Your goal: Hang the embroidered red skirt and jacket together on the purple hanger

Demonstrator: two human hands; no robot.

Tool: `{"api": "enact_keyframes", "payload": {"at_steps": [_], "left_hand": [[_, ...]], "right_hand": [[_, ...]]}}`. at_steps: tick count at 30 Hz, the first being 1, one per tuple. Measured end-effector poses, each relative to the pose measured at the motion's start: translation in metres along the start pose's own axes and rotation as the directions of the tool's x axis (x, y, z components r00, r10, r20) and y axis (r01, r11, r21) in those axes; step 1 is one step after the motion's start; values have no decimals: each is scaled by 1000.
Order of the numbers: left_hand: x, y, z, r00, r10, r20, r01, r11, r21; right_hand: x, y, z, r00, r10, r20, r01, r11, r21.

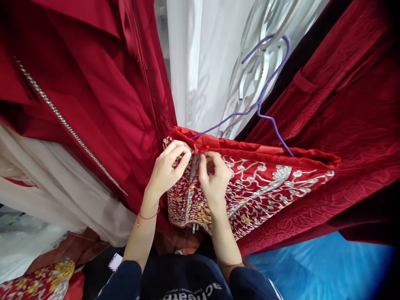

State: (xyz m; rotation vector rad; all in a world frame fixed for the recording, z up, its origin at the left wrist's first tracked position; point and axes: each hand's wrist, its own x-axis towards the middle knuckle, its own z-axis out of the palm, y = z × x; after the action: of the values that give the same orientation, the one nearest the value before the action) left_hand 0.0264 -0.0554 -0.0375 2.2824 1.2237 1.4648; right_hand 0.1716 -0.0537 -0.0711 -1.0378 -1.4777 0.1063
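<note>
A red skirt [265,183] with silver and gold embroidery hangs from a purple wire hanger [265,89] in front of me. At its red waistband [250,146], near the left end, both hands pinch a thin red tie [196,150]. My left hand [167,168] has its fingers curled and pinched on the tie from the left. My right hand [214,177] pinches the same spot from the right, fingers closed. A red string bracelet circles my left wrist [146,216].
Dark red garments hang at the left [93,91] and right [343,108], one with a silver chain trim [68,125]. White fabric [200,62] hangs behind. Cream tulle [56,187] lies lower left, a blue surface [312,266] lower right.
</note>
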Motion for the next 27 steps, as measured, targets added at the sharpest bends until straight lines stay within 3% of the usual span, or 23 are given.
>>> {"api": "enact_keyframes", "payload": {"at_steps": [4, 7, 9, 12, 14, 16, 18, 20, 22, 24, 25, 27], "left_hand": [[6, -14, 9, 991, -24, -131, 31, 998, 53], [10, -20, 22, 977, -64, -202, 48, 996, -81], [11, -22, 29, 972, -149, -179, 96, 957, -275], [10, -29, 31, 964, -258, -57, 190, 827, -529], [9, -36, 25, 966, -257, -24, 190, 774, -604], [7, -43, 15, 981, -193, -3, 152, 783, -604], [5, -48, 6, 993, -77, 86, 110, 859, -501], [4, -47, 0, 992, -24, 124, 56, 963, -263], [6, -40, 0, 997, -37, -61, 40, 998, 48], [10, -31, 7, 930, 9, -367, 83, 969, 233], [12, -26, 11, 873, 46, -486, 83, 967, 241], [17, -21, 21, 778, 66, -625, 8, 993, 116]], "right_hand": [[9, 2, -16, 989, -47, -138, 35, 996, -82], [10, 6, -22, 992, -40, -123, 38, 999, -24], [10, 9, -23, 1000, 14, -10, -13, 993, 117], [13, 12, -26, 986, 122, 111, -148, 951, 272], [18, 16, -31, 985, 157, 71, -169, 962, 214], [26, 20, -40, 989, 124, 75, -128, 991, 44], [36, 24, -50, 969, 65, 237, -39, 993, -112], [47, 27, -59, 885, 16, 465, 52, 989, -135], [55, 29, -66, 770, -49, 637, 66, 998, -4], [60, 30, -68, 677, -135, 723, -10, 981, 193], [61, 31, -68, 650, -178, 739, -67, 955, 289], [62, 32, -66, 667, -215, 714, -160, 894, 419]]}}
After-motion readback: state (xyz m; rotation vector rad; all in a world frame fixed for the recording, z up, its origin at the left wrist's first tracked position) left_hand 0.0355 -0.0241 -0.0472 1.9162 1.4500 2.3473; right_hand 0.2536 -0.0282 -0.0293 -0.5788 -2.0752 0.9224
